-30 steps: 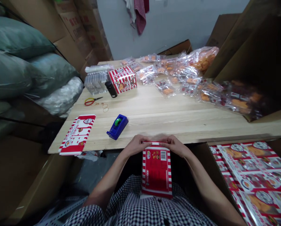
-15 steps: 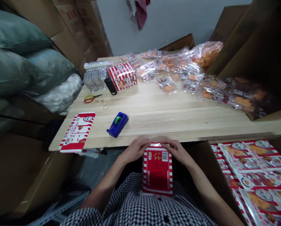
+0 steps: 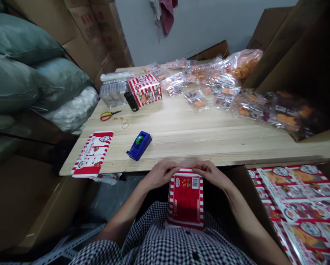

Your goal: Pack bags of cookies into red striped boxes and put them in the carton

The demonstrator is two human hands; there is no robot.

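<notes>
A red-and-white striped carton [image 3: 186,200] stands on my lap, its far end up near the edge of the wooden table [image 3: 209,140]. My left hand [image 3: 160,174] grips the carton's top left corner with fingers curled. Gripping the top right corner the same way is my right hand [image 3: 209,173]. The fingertips of both meet over the top flap, which they mostly hide.
A blue tape dispenser [image 3: 139,145] and a flat striped carton blank [image 3: 93,154] lie near the table's front. Scissors [image 3: 109,115], rubber bands, a black cylinder [image 3: 131,101], an assembled striped box [image 3: 145,89] and several plastic snack packets [image 3: 209,86] sit farther back. Stacked flat cartons [image 3: 294,202] fill a box at right.
My hands have stayed on the carton's top edge, shifting their fingers a little along the flap. The view has moved slightly.
</notes>
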